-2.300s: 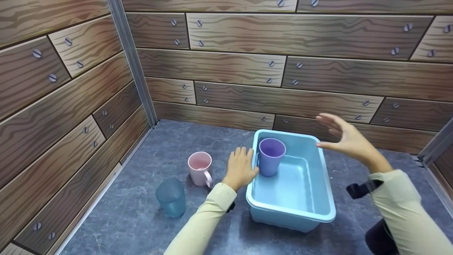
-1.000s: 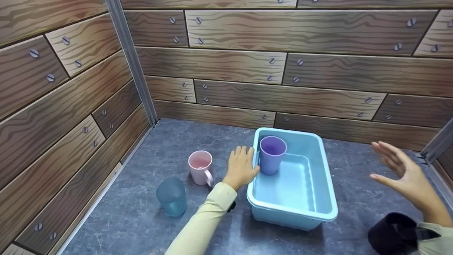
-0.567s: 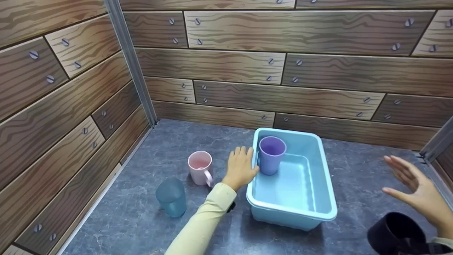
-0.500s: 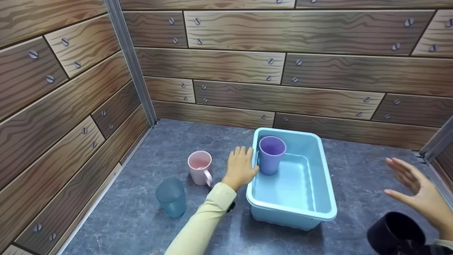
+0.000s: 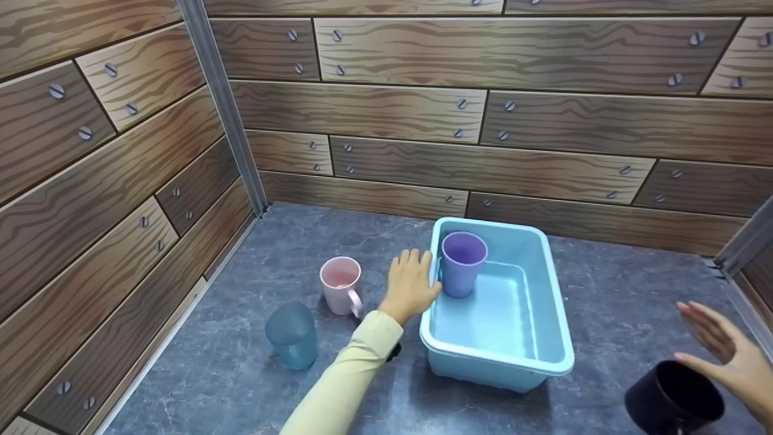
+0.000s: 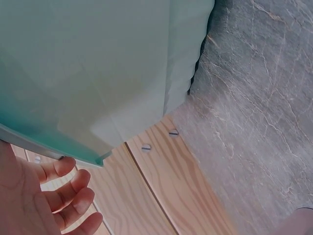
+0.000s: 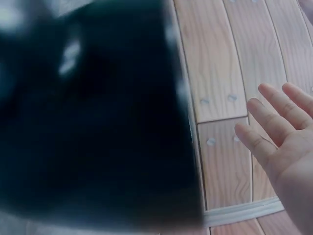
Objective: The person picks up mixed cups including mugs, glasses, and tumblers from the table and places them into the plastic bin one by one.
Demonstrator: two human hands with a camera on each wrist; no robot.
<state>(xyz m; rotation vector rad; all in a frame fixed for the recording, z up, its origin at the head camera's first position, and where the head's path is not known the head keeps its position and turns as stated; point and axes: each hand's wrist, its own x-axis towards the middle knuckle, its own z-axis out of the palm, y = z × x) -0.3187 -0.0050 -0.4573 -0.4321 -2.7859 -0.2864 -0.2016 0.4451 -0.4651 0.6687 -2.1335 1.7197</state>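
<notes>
While pinching blue tub (image 5: 483, 371) by L rim betw. thumb & fingers of L hand (image 5: 409, 287), holding R hand (image 5: 737, 362) spread just by black mug (image 5: 671, 400); can't tell if touching. Could knock mug over if swinging thumb low. Could tilt tub if pressing rim hard, toppling purple cup (image 5: 462, 272) inside. Farther L, on tabletop (image 5: 199, 374): pink mug (image 5: 340, 296), teal cup (image 5: 293, 338).

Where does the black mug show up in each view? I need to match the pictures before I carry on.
Head: the black mug is at the bottom right, just left of the right hand.
Left wrist: not in it.
Right wrist: large and blurred, the black mug fills most of the left half.
Shared landmark: the wood-plank wall with printed screws appears in all three views.
</notes>
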